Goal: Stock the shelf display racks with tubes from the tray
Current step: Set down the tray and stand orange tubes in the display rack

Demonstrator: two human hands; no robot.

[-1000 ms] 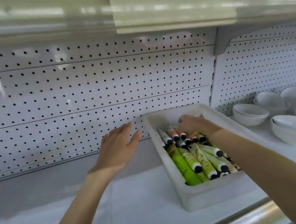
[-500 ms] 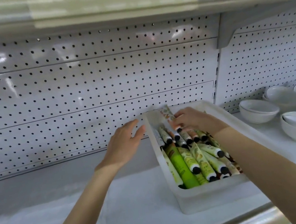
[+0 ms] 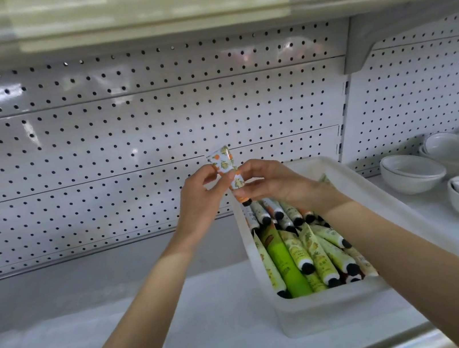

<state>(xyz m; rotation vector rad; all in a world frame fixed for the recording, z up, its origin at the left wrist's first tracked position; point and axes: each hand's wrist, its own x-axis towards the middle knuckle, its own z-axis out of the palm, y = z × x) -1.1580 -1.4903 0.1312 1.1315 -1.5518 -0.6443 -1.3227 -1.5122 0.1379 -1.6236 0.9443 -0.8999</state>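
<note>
Orange-flowered white plastic tube [image 3: 226,171] is standing nearly upright, cap down, over the translucent white plastic tray's [image 3: 320,316] far corner; I am pinching it with my left hand [image 3: 199,199] higher and my right hand [image 3: 272,185] lower.

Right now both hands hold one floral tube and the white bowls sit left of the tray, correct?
No. Head view: the white bowls sit right of the tray, not left. The left hand and right hand do hold one floral tube.
</note>
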